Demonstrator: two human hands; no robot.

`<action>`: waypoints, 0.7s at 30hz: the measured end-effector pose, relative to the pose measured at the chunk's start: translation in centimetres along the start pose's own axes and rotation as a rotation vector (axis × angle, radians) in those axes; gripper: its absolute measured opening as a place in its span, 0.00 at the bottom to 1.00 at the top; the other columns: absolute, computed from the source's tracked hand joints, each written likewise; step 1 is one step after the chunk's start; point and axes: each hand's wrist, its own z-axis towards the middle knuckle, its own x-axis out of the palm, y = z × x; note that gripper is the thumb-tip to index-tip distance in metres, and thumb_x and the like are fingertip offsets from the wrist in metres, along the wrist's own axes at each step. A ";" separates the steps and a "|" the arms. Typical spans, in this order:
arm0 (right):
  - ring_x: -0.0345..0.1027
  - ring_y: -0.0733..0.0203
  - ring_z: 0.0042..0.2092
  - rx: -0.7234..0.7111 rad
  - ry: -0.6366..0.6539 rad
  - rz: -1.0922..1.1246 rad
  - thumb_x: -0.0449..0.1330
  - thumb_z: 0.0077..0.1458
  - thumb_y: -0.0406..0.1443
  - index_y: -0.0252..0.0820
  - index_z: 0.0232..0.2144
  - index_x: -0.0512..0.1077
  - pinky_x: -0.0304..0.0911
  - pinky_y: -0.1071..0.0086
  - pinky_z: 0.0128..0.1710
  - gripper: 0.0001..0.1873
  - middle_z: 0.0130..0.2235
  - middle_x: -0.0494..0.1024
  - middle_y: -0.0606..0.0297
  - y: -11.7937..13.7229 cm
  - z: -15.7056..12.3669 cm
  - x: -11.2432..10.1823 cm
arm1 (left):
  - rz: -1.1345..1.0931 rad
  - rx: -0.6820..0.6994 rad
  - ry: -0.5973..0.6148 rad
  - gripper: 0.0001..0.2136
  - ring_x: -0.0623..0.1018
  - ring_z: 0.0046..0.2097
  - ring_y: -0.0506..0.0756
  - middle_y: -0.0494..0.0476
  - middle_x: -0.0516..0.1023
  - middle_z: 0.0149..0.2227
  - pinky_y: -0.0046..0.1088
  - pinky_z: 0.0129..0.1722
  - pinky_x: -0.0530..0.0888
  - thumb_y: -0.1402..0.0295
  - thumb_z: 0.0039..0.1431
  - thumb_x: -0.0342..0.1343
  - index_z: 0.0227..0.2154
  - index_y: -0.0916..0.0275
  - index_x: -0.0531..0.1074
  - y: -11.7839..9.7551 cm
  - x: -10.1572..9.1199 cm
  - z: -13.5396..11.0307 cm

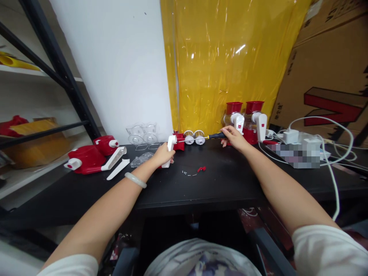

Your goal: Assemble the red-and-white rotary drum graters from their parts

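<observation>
My left hand (163, 155) is closed around a white handle piece (171, 143), holding it up over the table. In my right hand (233, 137) is a screwdriver (216, 135) with a dark handle and yellow collar. Its long shaft points left, and the tip meets or nearly meets the white handle piece. Behind the shaft stand a red part (179, 141) and two metal grater drums (194, 137). On the black table below lie several small screws (189, 175) and a small red piece (201, 168).
Two red-and-white rotary graters (254, 122) stand behind my right hand. Red housings (89, 158) and a white strip (118, 169) lie at left, beside clear plastic parts (142, 134). White cables (335, 153) crowd the right end. A black rack (69, 88) rises at left.
</observation>
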 end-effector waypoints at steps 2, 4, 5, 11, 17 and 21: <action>0.65 0.65 0.16 -0.017 -0.006 -0.021 0.56 0.52 0.57 0.45 0.34 0.61 0.60 0.73 0.15 0.23 0.18 0.69 0.73 0.1 0.0 0.1 | 0.012 0.002 0.006 0.14 0.78 0.22 0.55 0.50 0.73 0.23 0.27 0.23 0.75 0.74 0.52 0.53 0.43 0.63 0.61 -0.1 0.0 -0.1; 0.66 0.66 0.17 0.007 -0.017 -0.007 0.56 0.54 0.54 0.45 0.35 0.61 0.62 0.73 0.16 0.21 0.19 0.69 0.74 0.1 0.0 0.2 | 0.015 0.011 0.012 0.15 0.78 0.23 0.55 0.50 0.73 0.23 0.27 0.23 0.75 0.73 0.52 0.53 0.44 0.64 0.60 -0.1 0.0 -0.1; 0.67 0.66 0.18 0.032 -0.028 0.018 0.56 0.54 0.52 0.46 0.36 0.60 0.64 0.72 0.18 0.18 0.21 0.69 0.74 0.2 0.0 0.2 | 0.018 0.011 0.013 0.15 0.78 0.23 0.55 0.50 0.73 0.23 0.27 0.23 0.75 0.73 0.52 0.53 0.44 0.64 0.60 -0.1 0.0 -0.1; 0.72 0.66 0.24 0.108 -0.059 0.163 0.57 0.48 0.36 0.48 0.38 0.54 0.72 0.66 0.27 0.16 0.30 0.70 0.76 0.3 0.3 0.3 | 0.030 0.002 0.003 0.16 0.78 0.23 0.56 0.51 0.74 0.23 0.28 0.24 0.75 0.73 0.52 0.53 0.45 0.65 0.61 0.0 0.0 0.1; 0.73 0.64 0.25 0.084 0.000 0.121 0.57 0.51 0.37 0.48 0.40 0.56 0.71 0.65 0.28 0.15 0.28 0.72 0.74 0.5 0.3 -0.2 | 0.028 -0.008 0.030 0.15 0.78 0.23 0.56 0.50 0.73 0.22 0.28 0.23 0.75 0.73 0.52 0.53 0.44 0.64 0.61 0.4 0.1 0.5; 0.72 0.65 0.23 0.070 0.033 0.113 0.60 0.53 0.42 0.46 0.38 0.59 0.70 0.67 0.28 0.15 0.27 0.73 0.73 0.4 0.1 -0.4 | 0.034 -0.018 0.033 0.15 0.78 0.22 0.56 0.49 0.72 0.21 0.28 0.23 0.75 0.73 0.52 0.53 0.44 0.65 0.61 0.4 0.1 0.5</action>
